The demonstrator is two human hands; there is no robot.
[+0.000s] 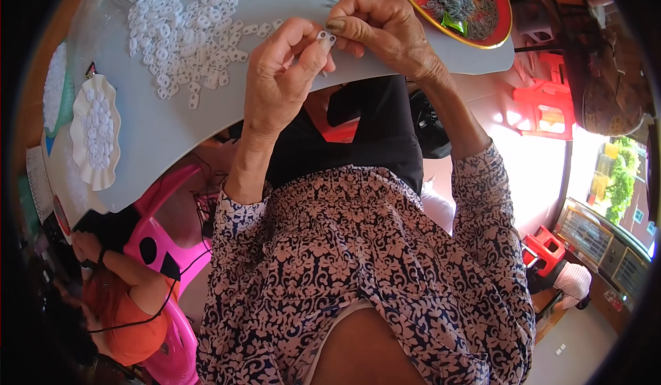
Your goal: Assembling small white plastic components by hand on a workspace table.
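Above the table's near edge, my left hand (281, 75) pinches a small white plastic piece with holes (326, 37) between thumb and forefinger. Right beside it, my right hand (389, 33) is closed in a pinch, its thumb tip at the piece's edge. Whatever lies between the right fingertips is hidden. A spread pile of similar white pieces (180, 30) covers the table to the left of my hands. On the far right lies a red tray with a gold rim (506, 17), heaped with small grey metal pieces (451, 0) and a bright green packet (454, 24).
The grey table (227, 113) curves round in front of me. At its left stands a white wavy-edged dish (80, 134) of small white pieces. Another person in orange (141, 316) sits at lower left by a pink chair (180, 337). Red stools (547, 103) stand right.
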